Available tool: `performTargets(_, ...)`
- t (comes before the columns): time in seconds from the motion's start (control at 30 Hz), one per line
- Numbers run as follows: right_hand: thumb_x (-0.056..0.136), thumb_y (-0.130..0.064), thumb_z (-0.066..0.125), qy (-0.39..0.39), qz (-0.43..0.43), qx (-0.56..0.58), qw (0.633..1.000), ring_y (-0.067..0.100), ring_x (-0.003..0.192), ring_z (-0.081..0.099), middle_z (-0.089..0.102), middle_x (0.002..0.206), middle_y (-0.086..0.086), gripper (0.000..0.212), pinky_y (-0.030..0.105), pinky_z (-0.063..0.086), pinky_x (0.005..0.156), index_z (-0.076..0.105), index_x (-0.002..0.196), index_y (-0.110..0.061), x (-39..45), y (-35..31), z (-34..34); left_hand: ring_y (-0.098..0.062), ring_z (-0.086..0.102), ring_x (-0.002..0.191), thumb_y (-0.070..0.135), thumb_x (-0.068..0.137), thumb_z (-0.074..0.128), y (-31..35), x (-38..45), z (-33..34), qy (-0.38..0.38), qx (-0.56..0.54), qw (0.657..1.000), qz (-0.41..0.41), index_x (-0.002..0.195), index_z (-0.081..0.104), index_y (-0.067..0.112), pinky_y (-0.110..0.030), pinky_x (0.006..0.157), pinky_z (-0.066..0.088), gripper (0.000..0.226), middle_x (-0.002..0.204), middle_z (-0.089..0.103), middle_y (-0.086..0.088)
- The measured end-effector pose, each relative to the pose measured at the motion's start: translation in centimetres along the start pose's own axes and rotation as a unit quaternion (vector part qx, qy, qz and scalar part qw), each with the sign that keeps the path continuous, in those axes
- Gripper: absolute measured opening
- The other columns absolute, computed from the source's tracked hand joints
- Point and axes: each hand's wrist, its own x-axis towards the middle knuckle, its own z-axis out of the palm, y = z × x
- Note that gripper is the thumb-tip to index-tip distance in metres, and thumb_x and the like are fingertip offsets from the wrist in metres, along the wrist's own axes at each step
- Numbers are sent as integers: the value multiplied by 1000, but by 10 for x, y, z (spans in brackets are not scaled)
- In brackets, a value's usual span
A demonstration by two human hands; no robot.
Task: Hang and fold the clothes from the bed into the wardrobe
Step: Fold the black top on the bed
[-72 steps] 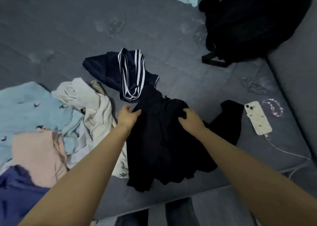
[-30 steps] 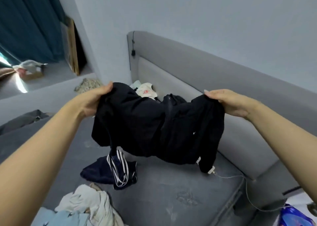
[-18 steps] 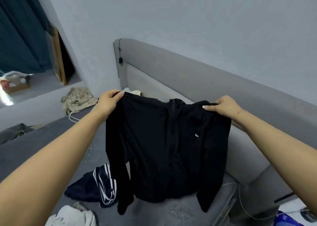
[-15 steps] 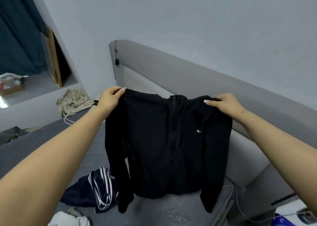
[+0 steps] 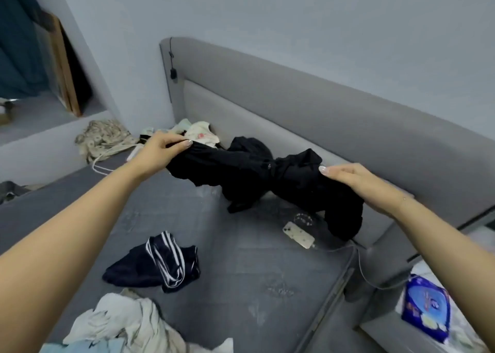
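Observation:
A black zip-up top (image 5: 249, 173) hangs bunched and twisted between my two hands above the grey bed (image 5: 241, 267). My left hand (image 5: 160, 149) pinches its left end with thumb and fingers. My right hand (image 5: 348, 178) grips its right end from above, and a sleeve dangles below that hand. A navy garment with white stripes (image 5: 158, 264) lies crumpled on the mattress. White and light-blue clothes (image 5: 123, 326) are piled at the near edge.
A phone (image 5: 298, 234) on a cable and a bead bracelet (image 5: 302, 218) lie on the bed under the top. The grey headboard (image 5: 294, 106) runs behind. More fabric (image 5: 198, 132) sits in the far corner. A blue packet (image 5: 426, 312) lies at the lower right.
The black top, held up spread open half a second ago, is now lowered and flipped into a bunched, twisted roll between my hands. The view has tilted down toward the bed.

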Motion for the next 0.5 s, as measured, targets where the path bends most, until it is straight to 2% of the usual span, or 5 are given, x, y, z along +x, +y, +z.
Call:
performTargets(0.07, 78, -64, 67, -33, 64, -1, 997, 25, 83, 67, 73, 92, 16, 60, 36, 50, 75, 73, 98, -8, -19, 28, 59, -8, 58, 77, 12, 96, 60, -35, -47, -4, -26, 33, 999, -10, 92, 72, 2, -18, 74, 43, 16, 90, 69, -15)
performTargets(0.13, 82, -50, 67, -62, 79, -15, 995, 17, 82, 59, 67, 86, 8, 58, 33, 44, 75, 67, 100, 4, -33, 63, 124, -4, 59, 78, 13, 94, 61, -76, -92, -5, -35, 58, 997, -31, 95, 74, 6, -12, 73, 42, 15, 90, 70, -6)
performTargets(0.23, 95, -24, 60, -103, 89, -3, 991, -5, 95, 63, 71, 99, -19, 14, 9, 45, 84, 74, 99, -24, -52, 117, 227, -2, 57, 82, 17, 93, 65, -152, -156, 4, -23, 90, 994, -65, 96, 76, 11, -24, 85, 40, 13, 91, 70, 2)
performTargets(0.37, 98, -24, 55, -138, 89, -28, 986, 0, 117, 57, 64, 123, -17, 27, 11, 42, 98, 62, 123, -31, -80, 211, 366, -18, 50, 85, 14, 91, 66, -272, -250, 21, -48, 151, 981, -115, 98, 77, 10, -27, 81, 35, 13, 85, 68, 1)
performTargets(0.5, 102, -27, 48, -247, 86, -112, 959, 0, 142, 27, 26, 155, -18, 57, 15, 16, 118, 19, 148, -45, -115, 297, 474, -30, 62, 86, 10, 89, 69, -381, -347, 42, -92, 209, 960, -161, 95, 78, 10, -33, 80, 42, 11, 87, 72, -4)
